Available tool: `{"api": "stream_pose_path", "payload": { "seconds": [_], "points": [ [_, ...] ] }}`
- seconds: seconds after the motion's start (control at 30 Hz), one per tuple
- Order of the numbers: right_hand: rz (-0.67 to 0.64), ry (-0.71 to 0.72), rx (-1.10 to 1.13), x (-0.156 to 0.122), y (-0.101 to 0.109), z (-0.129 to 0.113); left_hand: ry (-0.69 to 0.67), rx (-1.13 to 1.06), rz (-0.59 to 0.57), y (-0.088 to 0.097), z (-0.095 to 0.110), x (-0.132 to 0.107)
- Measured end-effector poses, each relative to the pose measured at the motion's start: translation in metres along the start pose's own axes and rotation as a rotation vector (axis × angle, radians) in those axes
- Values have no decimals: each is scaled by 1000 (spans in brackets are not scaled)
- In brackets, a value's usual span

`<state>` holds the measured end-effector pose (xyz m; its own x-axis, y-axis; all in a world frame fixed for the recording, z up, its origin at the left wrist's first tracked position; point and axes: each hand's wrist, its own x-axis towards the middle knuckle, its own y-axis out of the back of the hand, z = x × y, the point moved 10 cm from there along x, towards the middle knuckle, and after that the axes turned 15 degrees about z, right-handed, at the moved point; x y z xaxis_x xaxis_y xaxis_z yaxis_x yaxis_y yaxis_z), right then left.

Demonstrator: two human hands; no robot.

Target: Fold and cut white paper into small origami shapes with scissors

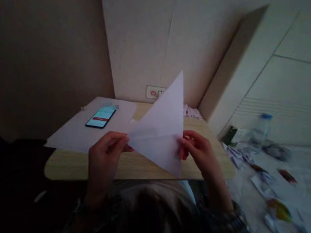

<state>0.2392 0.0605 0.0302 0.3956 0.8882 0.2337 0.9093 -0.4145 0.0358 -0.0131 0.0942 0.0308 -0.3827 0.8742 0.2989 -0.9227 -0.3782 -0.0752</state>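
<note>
I'm watching the left hand (105, 156) and right hand (199, 149) pinching opposite sides of a paper (157, 128) above the desk (131, 167).

You could pass over the table (67, 166) along its bare near-left strip. Your raised paper (159, 126) blocks the middle, the phone (101, 118) on a white sheet (71, 136) obstructs farther left, and the wall (138, 51) bounds the back.

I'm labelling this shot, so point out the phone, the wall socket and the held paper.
Phone (100, 117), head view: its lit screen.
Wall socket (153, 92), head view: its faceplate.
Held paper (161, 125), head view: middle of the sheet.
</note>
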Motion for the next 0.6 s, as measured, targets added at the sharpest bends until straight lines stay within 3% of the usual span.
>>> {"api": "stream_pose_path", "payload": {
  "seconds": [0.13, 0.27, 0.37, 0.47, 0.6],
  "points": [
    [113, 106, -8, 2, 7, -11, -66, 26, -12, -1, 11, -5],
    [175, 288, -43, -2, 16, -32, -228, -14, 12, 1, 25, -8],
    [188, 283, -54, -3, 19, -32, -317, -39, 46, 5, 30, -6],
    [188, 191, -7, 1, 20, -20, -282, -32, 30, 3, 26, -2],
    [213, 159, 86, 5, 20, -9, -129, -80, -54, -5, 11, -1]
  ]
}}
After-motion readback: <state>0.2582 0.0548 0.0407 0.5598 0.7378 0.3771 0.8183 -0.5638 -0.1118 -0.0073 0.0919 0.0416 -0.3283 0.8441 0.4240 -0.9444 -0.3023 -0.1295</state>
